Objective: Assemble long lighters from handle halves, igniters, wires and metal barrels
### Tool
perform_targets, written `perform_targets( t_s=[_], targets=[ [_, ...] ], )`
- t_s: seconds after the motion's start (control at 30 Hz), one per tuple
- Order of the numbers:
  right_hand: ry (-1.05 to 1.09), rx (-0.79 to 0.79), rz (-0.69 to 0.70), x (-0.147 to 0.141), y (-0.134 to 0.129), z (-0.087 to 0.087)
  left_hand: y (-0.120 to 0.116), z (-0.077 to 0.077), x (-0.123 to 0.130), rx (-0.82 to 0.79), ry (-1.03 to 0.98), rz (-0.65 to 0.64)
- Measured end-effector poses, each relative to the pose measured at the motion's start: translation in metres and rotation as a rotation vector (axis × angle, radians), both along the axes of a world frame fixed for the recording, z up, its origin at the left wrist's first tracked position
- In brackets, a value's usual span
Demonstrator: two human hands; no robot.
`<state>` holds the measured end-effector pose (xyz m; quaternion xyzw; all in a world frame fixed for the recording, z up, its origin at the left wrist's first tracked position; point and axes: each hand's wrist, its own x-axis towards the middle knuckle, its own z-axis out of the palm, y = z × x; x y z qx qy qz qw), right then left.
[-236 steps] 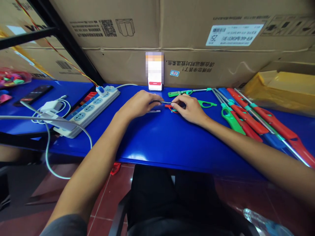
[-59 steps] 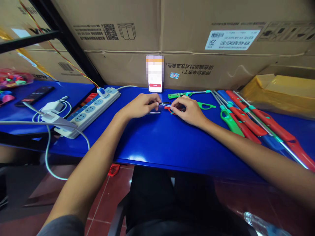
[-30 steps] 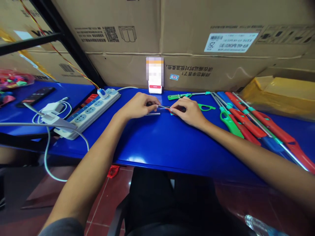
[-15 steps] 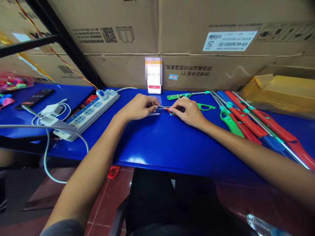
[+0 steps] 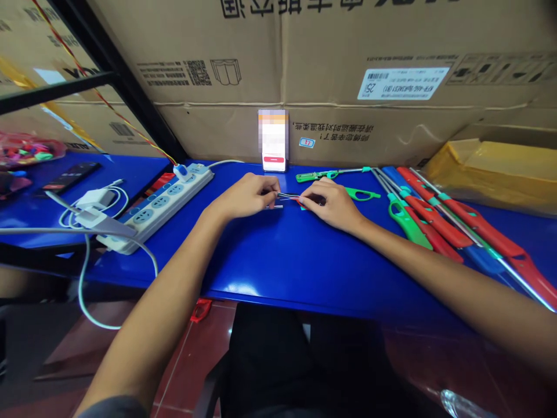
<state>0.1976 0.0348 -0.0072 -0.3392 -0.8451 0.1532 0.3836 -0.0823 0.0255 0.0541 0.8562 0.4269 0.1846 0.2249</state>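
Thin dark and light wires (image 5: 288, 196) stretch between my two hands, above the blue table (image 5: 261, 255). My left hand (image 5: 256, 195) pinches their left end. With closed fingers my right hand (image 5: 329, 201) grips the other end, where a small red piece (image 5: 297, 198) shows at the fingertips. A short silvery rod (image 5: 275, 207) lies just below the left fingertips. Behind the right hand rest a green lighter-like tool (image 5: 312, 176) with a metal tube and a green handle piece (image 5: 363, 194).
Several red, green and blue long-necked lighters (image 5: 452, 220) lie at the right. A lit phone (image 5: 274, 142) leans on the cardboard box (image 5: 217, 128) behind. At the left are a white power strip (image 5: 159, 206), a charger (image 5: 93, 198) with cables and a dark phone (image 5: 72, 176).
The view has tilted up slightly, so everything sits a little lower. My left fingers have shifted a little on the wires; both hands still hold them.
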Motion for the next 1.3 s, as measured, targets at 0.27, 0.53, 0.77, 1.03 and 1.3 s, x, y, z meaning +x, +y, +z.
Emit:
perform_targets(
  t_s=[0.27,0.53,0.77,1.03,1.3],
  targets=[
    [0.022,-0.04,-0.028,0.0,0.002,-0.001,0.004,-0.005,0.001,0.072,-0.022,-0.024],
    [0.029,-0.076,0.012,0.002,0.004,-0.003,-0.004,-0.007,0.017,0.204,0.118,-0.082],
    [0.056,-0.063,0.024,0.002,0.004,-0.002,0.004,-0.013,0.014,0.2,0.107,-0.139],
    [0.072,-0.106,0.029,0.001,0.002,0.0,0.001,-0.009,0.013,0.11,0.005,-0.127],
    [0.021,-0.136,0.034,0.001,0.001,0.004,0.005,-0.015,0.013,0.048,-0.021,-0.095]
  ],
)
